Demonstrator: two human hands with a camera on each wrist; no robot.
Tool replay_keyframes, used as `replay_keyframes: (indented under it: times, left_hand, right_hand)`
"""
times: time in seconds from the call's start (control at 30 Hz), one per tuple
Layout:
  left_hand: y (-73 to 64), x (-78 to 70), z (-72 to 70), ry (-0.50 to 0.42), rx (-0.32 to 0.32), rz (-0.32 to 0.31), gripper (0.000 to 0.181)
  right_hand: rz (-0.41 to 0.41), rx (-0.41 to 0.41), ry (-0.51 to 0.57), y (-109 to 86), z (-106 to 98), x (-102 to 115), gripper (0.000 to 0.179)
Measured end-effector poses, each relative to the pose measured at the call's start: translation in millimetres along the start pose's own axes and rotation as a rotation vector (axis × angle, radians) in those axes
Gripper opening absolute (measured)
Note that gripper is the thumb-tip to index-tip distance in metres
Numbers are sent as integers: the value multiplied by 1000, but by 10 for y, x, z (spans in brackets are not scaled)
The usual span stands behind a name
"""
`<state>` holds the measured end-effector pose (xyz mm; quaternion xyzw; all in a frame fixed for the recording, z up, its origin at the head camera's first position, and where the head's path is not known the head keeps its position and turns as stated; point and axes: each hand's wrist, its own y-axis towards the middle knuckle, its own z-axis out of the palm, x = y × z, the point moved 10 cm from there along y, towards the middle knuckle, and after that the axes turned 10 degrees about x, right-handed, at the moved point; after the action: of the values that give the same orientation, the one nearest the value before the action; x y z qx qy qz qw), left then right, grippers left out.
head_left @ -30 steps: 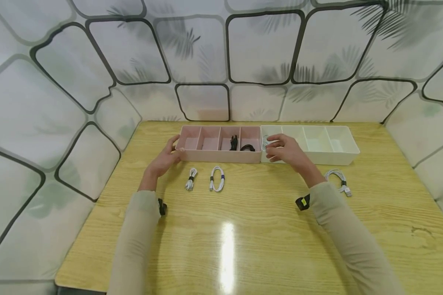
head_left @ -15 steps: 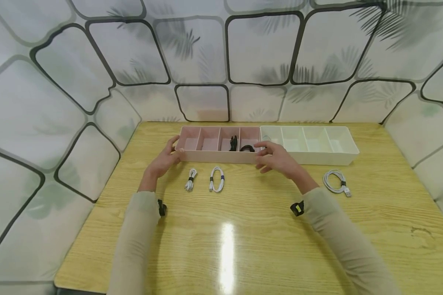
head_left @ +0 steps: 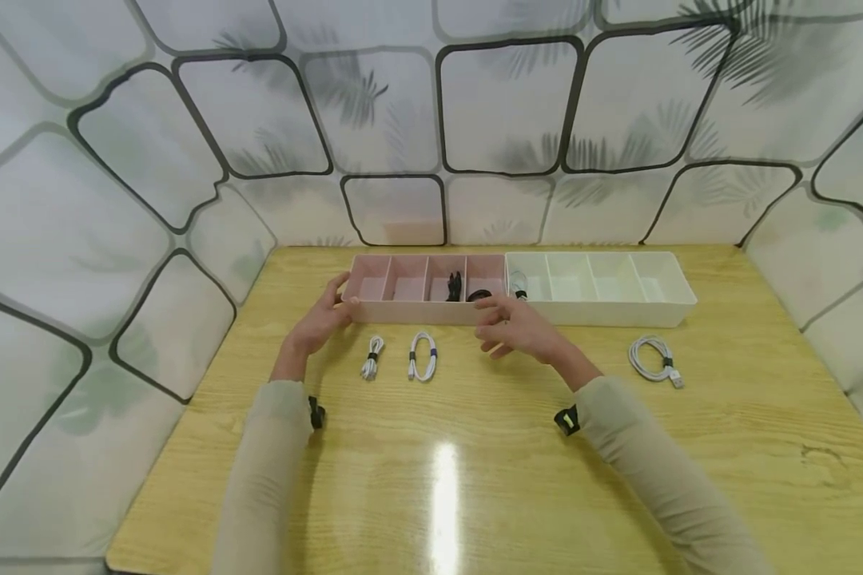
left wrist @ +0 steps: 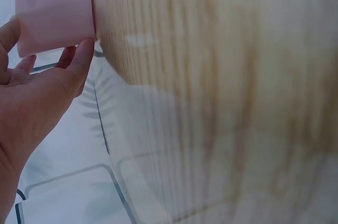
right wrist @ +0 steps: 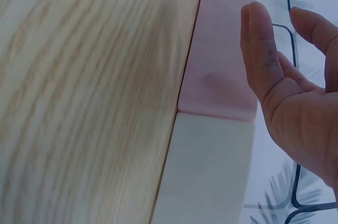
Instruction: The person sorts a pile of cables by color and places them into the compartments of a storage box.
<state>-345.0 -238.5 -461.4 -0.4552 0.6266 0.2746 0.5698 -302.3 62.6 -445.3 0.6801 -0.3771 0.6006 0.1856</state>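
Observation:
At the back of the table, a pink divided storage box (head_left: 403, 312) stands end to end with a white divided storage box (head_left: 611, 314). My left hand (head_left: 321, 321) holds the pink box by its left end, thumb near the front corner. My right hand (head_left: 519, 326) hovers in front of where the boxes meet, fingers spread and nothing in them. Two black cable bundles, one upright (head_left: 455, 286) and one coiled (head_left: 479, 295), lie in the pink box's two right compartments. A pale cable coil (head_left: 519, 285) with a black tie sits in the white box's leftmost compartment.
On the table (head_left: 374, 479), a folded white cable (head_left: 372, 357) and a looped white cable (head_left: 413, 357) lie before the pink box. A coiled white USB cable (head_left: 650, 372) lies at the right. A patterned backdrop (head_left: 511, 104) rises behind.
My right hand has moved left and toward me, from over the white box's first compartment to the front of the pink box's right end. My left hand stays at the pink box.

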Motion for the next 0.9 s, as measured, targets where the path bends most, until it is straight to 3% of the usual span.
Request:
replay_keyframes:
  times: [0.53,0.9]
  left_hand:
    - [-40,46,29,11,-5,-8,65]
    - [-62,-7,40,2,-5,-8,67]
  right_hand:
    - [-6,72,-3,155,424,-46,58]
    - [83,24,10,252,538,-116,57]
